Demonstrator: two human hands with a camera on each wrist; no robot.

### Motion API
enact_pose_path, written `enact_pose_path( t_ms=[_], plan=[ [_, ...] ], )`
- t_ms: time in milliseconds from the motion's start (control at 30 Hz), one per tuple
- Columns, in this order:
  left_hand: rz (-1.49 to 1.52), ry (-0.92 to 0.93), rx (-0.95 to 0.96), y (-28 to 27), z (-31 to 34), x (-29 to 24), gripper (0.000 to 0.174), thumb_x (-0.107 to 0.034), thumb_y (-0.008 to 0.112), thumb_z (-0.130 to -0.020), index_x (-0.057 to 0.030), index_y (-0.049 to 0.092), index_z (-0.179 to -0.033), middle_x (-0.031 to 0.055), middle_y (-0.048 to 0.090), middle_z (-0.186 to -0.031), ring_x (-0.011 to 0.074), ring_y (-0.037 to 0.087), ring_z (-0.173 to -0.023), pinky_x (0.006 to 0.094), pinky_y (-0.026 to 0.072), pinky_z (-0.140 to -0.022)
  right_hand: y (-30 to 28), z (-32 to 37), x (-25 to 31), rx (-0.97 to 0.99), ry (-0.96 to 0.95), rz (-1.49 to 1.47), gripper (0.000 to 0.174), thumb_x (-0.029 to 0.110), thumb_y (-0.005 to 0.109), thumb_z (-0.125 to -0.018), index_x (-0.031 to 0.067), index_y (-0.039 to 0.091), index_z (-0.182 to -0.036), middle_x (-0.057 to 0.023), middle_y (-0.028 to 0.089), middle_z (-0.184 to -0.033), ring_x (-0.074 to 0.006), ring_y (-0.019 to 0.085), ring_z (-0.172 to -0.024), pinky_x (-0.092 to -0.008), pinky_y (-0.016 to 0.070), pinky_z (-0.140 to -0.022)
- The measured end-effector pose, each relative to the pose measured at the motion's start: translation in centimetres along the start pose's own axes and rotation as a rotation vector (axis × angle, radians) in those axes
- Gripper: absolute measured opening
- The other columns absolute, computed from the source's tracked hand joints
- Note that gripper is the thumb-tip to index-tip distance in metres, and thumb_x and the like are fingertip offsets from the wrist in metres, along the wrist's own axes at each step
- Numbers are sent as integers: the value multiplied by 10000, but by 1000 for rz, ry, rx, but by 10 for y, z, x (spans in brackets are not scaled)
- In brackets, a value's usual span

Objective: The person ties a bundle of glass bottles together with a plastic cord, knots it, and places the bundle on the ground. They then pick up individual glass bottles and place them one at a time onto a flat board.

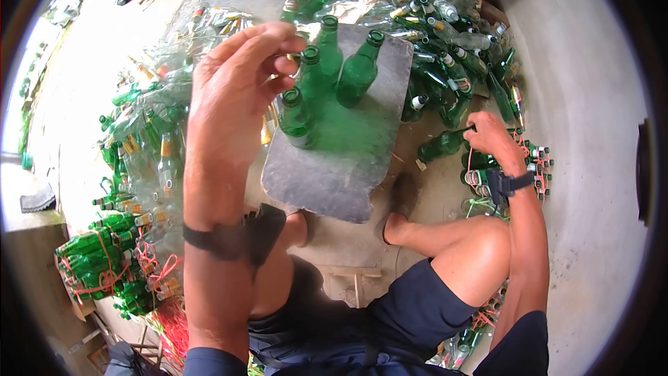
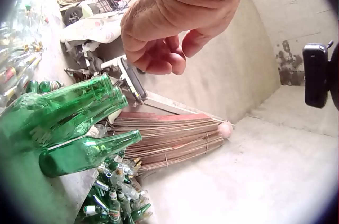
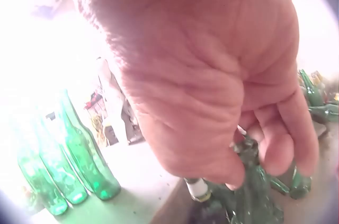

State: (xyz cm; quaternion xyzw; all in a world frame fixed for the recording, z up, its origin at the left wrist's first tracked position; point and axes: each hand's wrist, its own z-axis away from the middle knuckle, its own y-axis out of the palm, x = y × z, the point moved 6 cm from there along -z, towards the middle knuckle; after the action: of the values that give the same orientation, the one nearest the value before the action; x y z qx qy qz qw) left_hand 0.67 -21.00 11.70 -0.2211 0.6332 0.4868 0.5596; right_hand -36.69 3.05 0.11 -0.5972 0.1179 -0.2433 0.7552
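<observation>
Several green glass bottles (image 1: 358, 73) stand upright on a dark slab (image 1: 316, 181) in front of the seated person. My left hand (image 1: 240, 87) is raised beside their necks, its fingers loosely bent and nothing between them. The left wrist view shows that hand (image 2: 183, 20) in the air above the bottles (image 2: 87, 152). Low on the right, my right hand (image 1: 492, 141) grips another green bottle (image 1: 440, 147) by its neck, off to the side of the slab. In the right wrist view the fingers (image 3: 278, 152) wrap the neck of this bottle (image 3: 254, 192).
Heaps of loose bottles lie behind the slab (image 1: 459, 49) and to its left (image 1: 149, 146). Bundles of bottles tied with pink string sit at the left (image 1: 90, 261) and beside the right forearm (image 1: 539, 167). A pale wall (image 1: 584, 167) runs along the right.
</observation>
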Motion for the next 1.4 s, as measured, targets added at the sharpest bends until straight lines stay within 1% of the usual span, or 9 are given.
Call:
enact_pose_path(
  t_ms=[300,367,400,467,633,700,733,867,1400],
  plan=[
    [26,26,-4,2,3,-1,203,-166,734,-988,11,760,-1082,88,768,-967,80,631,-755,249,541,-695,-92,46,82,-56,-4,-103,276,189,737,-849,-41,749,-1001,-266,704,-804,-420,702,-768,-484,542,-738],
    [32,20,3,1,1,1,235,-184,743,-981,25,753,-1089,95,765,-976,81,631,-756,251,541,-695,-97,47,96,-90,-18,-259,214,123,741,-865,-56,701,-975,-142,567,-664,-164,509,-586,-370,417,-561],
    [-24,3,5,1,3,1,186,-195,688,-1050,-32,748,-1118,25,738,-971,57,646,-770,229,543,-705,-98,46,104,-87,-23,-258,214,123,741,-865,-56,701,-975,-142,567,-664,-164,509,-586,-370,417,-561],
    [-20,5,6,0,2,0,185,-195,690,-1049,-32,748,-1114,28,740,-975,57,645,-768,228,542,-703,-107,46,133,-165,-179,-224,182,120,744,-879,-35,703,-967,-128,556,-644,-152,486,-549,-353,404,-537],
    [-32,19,9,0,1,-2,181,-195,694,-1045,-32,747,-1103,33,743,-985,56,639,-762,230,542,-697,-103,38,175,-253,-310,-264,182,145,761,-878,-8,713,-963,-144,564,-625,-199,506,-514,-375,422,-537],
    [-16,27,27,0,2,-3,175,-186,692,-1044,-30,748,-1102,38,745,-989,59,639,-763,231,544,-696,-102,36,193,-315,-388,-237,217,200,758,-864,-6,709,-912,-221,639,-687,-416,665,-671,-480,516,-648],
    [-15,28,26,0,2,-3,175,-186,692,-1044,-30,748,-1102,38,745,-989,59,639,-763,231,544,-696,-100,34,200,-295,-373,-239,220,192,755,-870,-15,679,-885,-237,660,-747,-458,671,-746,-507,524,-683],
    [9,45,25,-4,2,-3,170,-178,697,-1041,-26,750,-1097,46,751,-984,67,642,-763,230,545,-699,-90,24,221,-323,-472,-202,228,191,749,-887,-17,658,-907,-254,689,-871,-476,677,-857,-534,530,-747],
    [9,54,23,-11,5,-7,167,-176,701,-1039,-31,758,-1098,45,763,-981,69,649,-772,233,546,-706,-76,-6,247,-370,-556,-196,228,186,749,-889,-9,656,-960,-240,687,-905,-479,667,-876,-535,528,-744]
  ],
)
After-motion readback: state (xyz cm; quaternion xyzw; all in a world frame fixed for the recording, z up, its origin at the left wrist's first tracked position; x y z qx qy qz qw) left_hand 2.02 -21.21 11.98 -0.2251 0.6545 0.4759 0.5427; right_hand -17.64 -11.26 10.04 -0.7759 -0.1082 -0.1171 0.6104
